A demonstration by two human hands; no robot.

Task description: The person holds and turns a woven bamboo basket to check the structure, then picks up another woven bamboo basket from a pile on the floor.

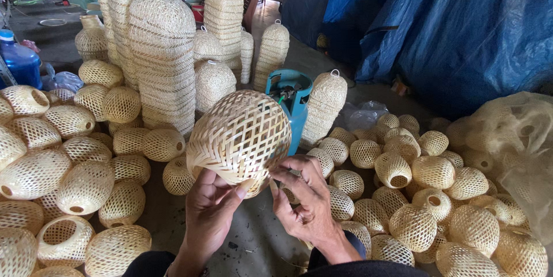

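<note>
A round woven bamboo lampshade (pixel 241 136) is held up in front of me, its open rim turned down toward my hands. My left hand (pixel 211 208) grips its lower rim from beneath, thumb pressed on the edge. On the right side, my right hand (pixel 303 196) pinches the rim with fingers curled. Both hands hold it above the concrete floor (pixel 253 239).
Several loose woven shades lie piled at the left (pixel 69 156) and at the right (pixel 426 196). Tall stacks of nested shades (pixel 163 58) stand behind. A teal gas cylinder (pixel 292 104) sits just beyond the held shade. Blue tarpaulin (pixel 461 29) hangs at the right; a netted bundle (pixel 518 139) lies below it.
</note>
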